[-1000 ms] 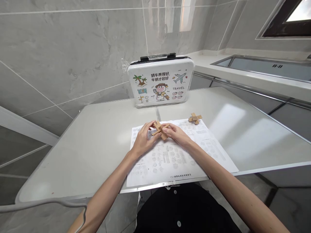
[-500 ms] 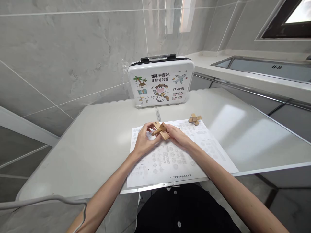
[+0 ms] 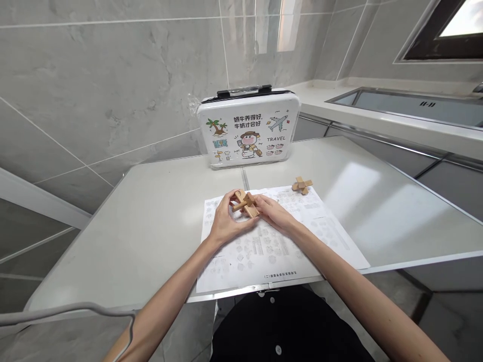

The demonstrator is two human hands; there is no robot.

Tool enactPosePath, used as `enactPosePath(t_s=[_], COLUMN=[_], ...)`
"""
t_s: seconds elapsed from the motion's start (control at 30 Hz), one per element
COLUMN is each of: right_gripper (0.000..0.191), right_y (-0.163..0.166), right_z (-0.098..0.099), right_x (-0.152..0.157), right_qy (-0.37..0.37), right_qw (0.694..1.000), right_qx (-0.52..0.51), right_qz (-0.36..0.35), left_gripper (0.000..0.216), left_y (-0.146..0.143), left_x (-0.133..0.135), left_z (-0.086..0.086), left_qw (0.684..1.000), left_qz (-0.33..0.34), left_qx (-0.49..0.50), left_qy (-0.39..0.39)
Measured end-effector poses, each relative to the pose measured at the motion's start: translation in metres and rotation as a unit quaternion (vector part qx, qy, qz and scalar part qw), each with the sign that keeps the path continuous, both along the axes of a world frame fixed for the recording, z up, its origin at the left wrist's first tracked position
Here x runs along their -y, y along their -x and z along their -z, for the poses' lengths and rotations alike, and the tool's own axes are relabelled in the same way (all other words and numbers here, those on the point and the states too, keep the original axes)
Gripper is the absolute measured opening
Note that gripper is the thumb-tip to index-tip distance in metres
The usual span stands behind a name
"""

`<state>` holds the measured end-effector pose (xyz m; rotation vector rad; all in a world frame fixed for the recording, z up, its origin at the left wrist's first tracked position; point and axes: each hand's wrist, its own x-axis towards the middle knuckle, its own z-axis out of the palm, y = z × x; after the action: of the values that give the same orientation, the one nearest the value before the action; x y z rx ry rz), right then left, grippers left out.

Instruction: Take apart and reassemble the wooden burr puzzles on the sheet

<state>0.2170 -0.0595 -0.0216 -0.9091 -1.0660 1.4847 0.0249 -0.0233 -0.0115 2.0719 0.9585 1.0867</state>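
Between my hands, above a printed sheet, is a wooden interlocking puzzle [image 3: 247, 202] of crossed pieces, one of them a round-ended peg pointing left. My left hand [image 3: 225, 217] is closed around its left side, the thumb under the lower end of a flat piece and the fingers at its upper end. My right hand [image 3: 272, 210] pinches the puzzle from the right with thumb and fingers. Parts of the fingertips are hidden behind the wood. The printed sheet [image 3: 271, 261] of small diagrams lies under both hands.
A second, assembled wooden puzzle [image 3: 302, 185] sits at the sheet's far right corner. A white cartoon-printed case [image 3: 249, 131] stands upright at the back of the table [image 3: 151, 221]. A grey cable [image 3: 75, 307] crosses at lower left. A sink [image 3: 407, 106] is at right.
The puzzle has turned slightly and shifted a little left in my hands. My left thumb has moved to the right along the lower end of the flat piece.
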Motion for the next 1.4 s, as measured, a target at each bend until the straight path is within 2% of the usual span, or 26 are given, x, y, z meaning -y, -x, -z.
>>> enactPosePath(t_s=[0.1,0.23,0.43,0.53,0.67,0.83,0.93,1.2,1.4], right_gripper=[0.058,0.05,0.045,0.045,0.045,0.038,0.036,0.024,0.023], right_y=[0.0,-0.001,-0.001,-0.002,-0.007,-0.017,-0.023,-0.036,-0.041], right_z=[-0.004,0.0,0.007,0.008,0.013,0.024,0.031,0.04,0.043], right_x=[0.0,-0.003,-0.004,-0.006,-0.011,-0.019,-0.023,-0.03,-0.034], right_qy=[0.001,0.013,0.015,0.015,0.027,0.041,0.048,0.055,0.059], right_qw=[0.999,1.0,0.998,1.0,0.997,0.982,0.97,0.95,0.941], right_qx=[-0.044,-0.023,-0.001,-0.007,-0.026,-0.068,-0.103,-0.187,-0.225], right_qz=[-0.024,-0.017,-0.061,-0.025,0.062,0.173,0.214,0.245,0.245], left_gripper=[0.082,0.081,0.081,0.088,0.094,0.079,0.071,0.059,0.058], left_y=[0.0,0.001,0.001,0.002,0.002,0.002,0.002,0.002,0.002], left_x=[-0.002,-0.004,-0.005,-0.007,-0.01,-0.013,-0.014,-0.015,-0.016], left_z=[-0.001,-0.002,0.001,0.005,0.012,0.017,0.019,0.024,0.026], left_qw=[1.0,0.998,1.0,1.0,0.999,0.998,0.997,0.998,0.998], left_qz=[-0.021,-0.037,-0.017,-0.014,-0.029,-0.052,-0.055,-0.053,-0.051], left_qx=[0.021,0.055,0.02,-0.004,-0.018,-0.013,-0.019,-0.027,-0.031], left_qy=[-0.005,0.007,-0.005,-0.004,0.011,0.04,0.045,0.033,0.036])
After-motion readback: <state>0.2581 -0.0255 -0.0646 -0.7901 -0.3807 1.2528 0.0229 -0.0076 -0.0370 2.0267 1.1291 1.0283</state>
